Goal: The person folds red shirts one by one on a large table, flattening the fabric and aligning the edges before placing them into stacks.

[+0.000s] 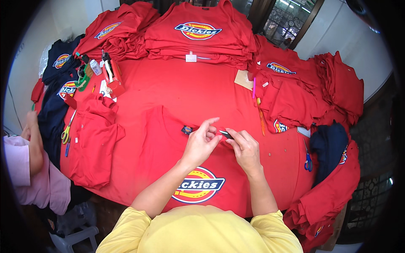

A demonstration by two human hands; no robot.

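Observation:
A red T-shirt (156,143) with a printed logo on its chest lies spread in front of me, its dark neck label (187,130) showing at the collar. Above the collar, my right hand (245,149) pinches a small dark pointed tool (226,134) between thumb and fingers; most of it is hidden, so its kind is unclear. Close by on the left, my left hand (200,141) is raised over the shirt beside the label. Its index finger and thumb are apart, the other fingers are partly bent, and nothing visible is held between them.
Stacks of red shirts (198,25) line the table's far edge. At left are a red tape dispenser (113,78), yellow-handled scissors (66,134) and a folded red shirt (93,147). Blue-handled scissors (308,162) lie at right. Another person's arm (36,147) is at far left.

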